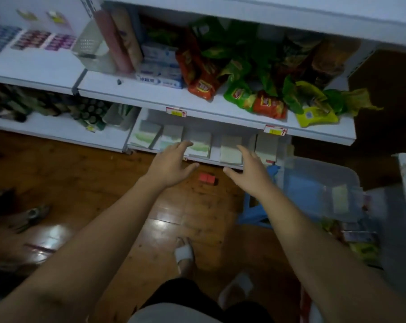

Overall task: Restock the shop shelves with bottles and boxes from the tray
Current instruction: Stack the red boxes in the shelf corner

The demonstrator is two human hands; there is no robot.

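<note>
At frame centre the left hand (pixel 171 164) reaches, grip slack and empty, towards the pale boxes (pixel 199 145) on the bottom shelf (pixel 216 148). The right hand (pixel 246 173) beside it is likewise spread, holding nothing. The clear tray (pixel 318 173) sits lower right.

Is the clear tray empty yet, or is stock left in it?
Not empty: one pale box lies inside the clear tray; the rest looks bare, though blurred.

Glossy wood floor (pixel 169 220), translucent plastic tray (pixel 318 173)
</note>
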